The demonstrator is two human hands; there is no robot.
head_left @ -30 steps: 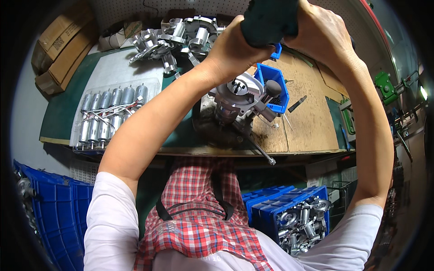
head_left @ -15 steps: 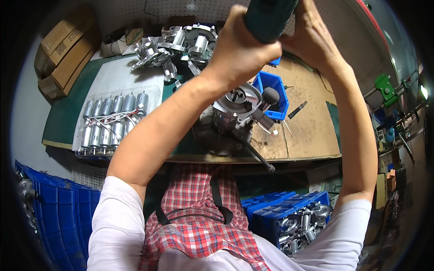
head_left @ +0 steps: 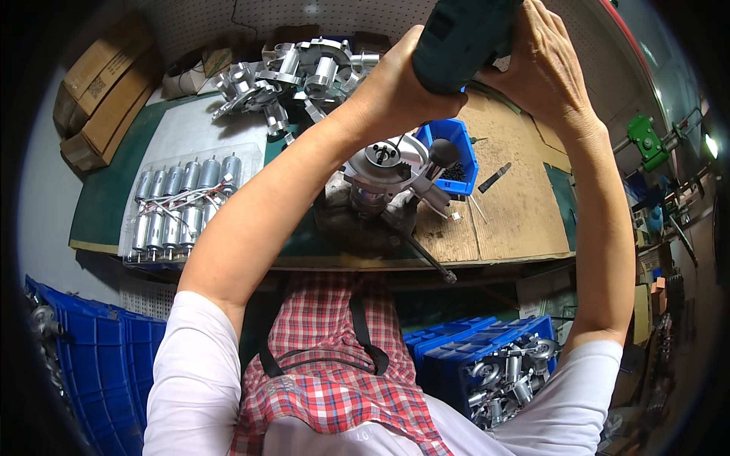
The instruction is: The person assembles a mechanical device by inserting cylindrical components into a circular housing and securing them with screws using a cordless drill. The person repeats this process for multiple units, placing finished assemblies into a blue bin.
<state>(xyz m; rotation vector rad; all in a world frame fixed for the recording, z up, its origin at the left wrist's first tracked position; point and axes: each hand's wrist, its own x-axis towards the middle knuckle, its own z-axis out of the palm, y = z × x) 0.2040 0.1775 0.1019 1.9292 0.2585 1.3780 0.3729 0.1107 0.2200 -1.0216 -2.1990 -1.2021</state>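
With both hands, left (head_left: 395,87) and right (head_left: 544,64), clamped on the raised green power driver (head_left: 464,34) above the round metal housing (head_left: 384,163), a tilted bit could probably slip off its fastener.

Green power tool (head_left: 464,38): top cut off by upper edge, grip hidden under left hand (head_left: 395,87) and right hand (head_left: 544,64) | Round metal assembly (head_left: 384,163): left part hidden behind forearm | Blue bin (head_left: 456,148): contents too small to tell | Metal castings (head_left: 296,72): shapes blurred near rim.
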